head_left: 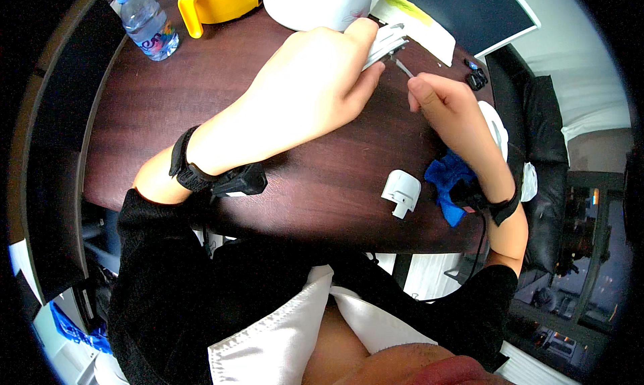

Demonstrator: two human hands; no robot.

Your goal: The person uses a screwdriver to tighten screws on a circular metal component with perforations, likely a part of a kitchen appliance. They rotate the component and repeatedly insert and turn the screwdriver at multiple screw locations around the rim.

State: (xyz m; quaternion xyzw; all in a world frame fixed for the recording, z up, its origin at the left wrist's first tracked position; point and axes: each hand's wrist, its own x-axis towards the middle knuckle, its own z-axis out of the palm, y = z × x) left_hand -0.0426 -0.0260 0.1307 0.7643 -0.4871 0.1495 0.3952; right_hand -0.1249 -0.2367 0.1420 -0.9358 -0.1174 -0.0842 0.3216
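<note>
My left hand (315, 76) is closed around a white plastic part (386, 44) with several thin, layered edges, out over the far middle of the table. My fingers hide much of it. Just right of it, my right hand (443, 100) pinches the end of a thin, pale strip-like piece (402, 67). Its far tip reaches to the white part; whether the two are joined I cannot tell. Nearer to me on the table lies a small white plastic cover (402, 192) with a notched lower edge. A crumpled blue cloth (451, 184) sits beneath my right forearm.
At the far left stand a clear water bottle (149, 26) with a blue cap and a yellow pot (221, 4) with a handle. Behind my left hand is a white container (318, 3). Small black objects (475, 75) lie at the right edge of the dark wooden table (154, 110).
</note>
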